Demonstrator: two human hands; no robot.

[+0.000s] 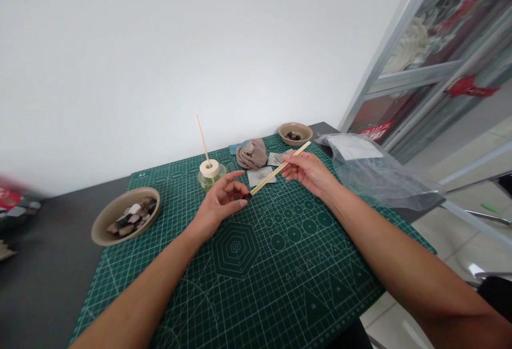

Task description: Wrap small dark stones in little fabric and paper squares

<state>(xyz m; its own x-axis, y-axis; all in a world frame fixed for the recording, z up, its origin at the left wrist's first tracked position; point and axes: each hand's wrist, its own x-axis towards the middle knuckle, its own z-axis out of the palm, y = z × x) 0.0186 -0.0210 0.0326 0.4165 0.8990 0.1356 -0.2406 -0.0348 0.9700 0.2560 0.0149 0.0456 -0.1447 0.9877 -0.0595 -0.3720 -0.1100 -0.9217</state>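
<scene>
My right hand (306,172) grips a pair of light wooden chopsticks (266,180), which slant down to the left. At their lower tips is a small dark stone (247,197). The thumb and a fingertip of my left hand (220,202) pinch that stone from the left, while its index finger is stretched out above. Behind my left hand stands a glass jar (203,179) with a round wooden lid (209,168) and a thin stick (202,138) upright in it. All of this is over a green cutting mat (296,253).
A tan bowl (100,222) of mixed stones stands at the left, and a smaller tan bowl (283,128) with dark stones at the back right. A crumpled brown cloth (252,153) and grey paper pieces (258,175) lie behind my hands. A clear plastic bag (368,176) covers the right edge.
</scene>
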